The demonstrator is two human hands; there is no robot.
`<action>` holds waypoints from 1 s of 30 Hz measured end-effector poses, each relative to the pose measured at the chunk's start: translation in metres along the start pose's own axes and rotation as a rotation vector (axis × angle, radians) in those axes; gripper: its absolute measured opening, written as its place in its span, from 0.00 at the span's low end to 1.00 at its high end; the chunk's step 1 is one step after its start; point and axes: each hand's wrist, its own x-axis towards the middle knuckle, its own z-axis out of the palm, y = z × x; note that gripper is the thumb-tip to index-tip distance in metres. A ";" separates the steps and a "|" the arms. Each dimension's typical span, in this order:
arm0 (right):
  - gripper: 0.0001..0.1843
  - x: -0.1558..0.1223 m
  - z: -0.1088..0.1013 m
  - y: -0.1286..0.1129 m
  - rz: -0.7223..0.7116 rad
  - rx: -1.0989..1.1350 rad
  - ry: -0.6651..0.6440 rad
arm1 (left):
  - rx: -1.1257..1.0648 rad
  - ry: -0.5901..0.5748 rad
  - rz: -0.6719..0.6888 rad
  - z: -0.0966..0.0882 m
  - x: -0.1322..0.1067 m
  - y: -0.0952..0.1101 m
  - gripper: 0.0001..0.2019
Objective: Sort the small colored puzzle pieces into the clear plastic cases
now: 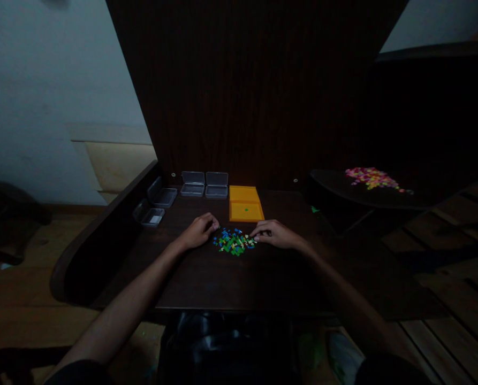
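Dark sleeves (80,373) up close, left hand (200,231) and right hand (277,234) sit curled either side of the little pieces (234,245), probably for easy reach, can't tell if they're gripping any.

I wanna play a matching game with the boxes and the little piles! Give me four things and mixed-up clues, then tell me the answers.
1. yellow box
2. green and blue pile
3. clear boxes
4. pink and yellow pile

A. four of them, lids up
B. on the dark ledge at the right
C. one green piece inside
D. between the left hand and the right hand

Pairs: 1-C, 2-D, 3-A, 4-B
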 end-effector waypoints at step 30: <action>0.11 0.004 0.003 -0.002 0.033 -0.120 0.026 | 0.177 -0.071 0.009 0.031 0.118 -0.002 0.08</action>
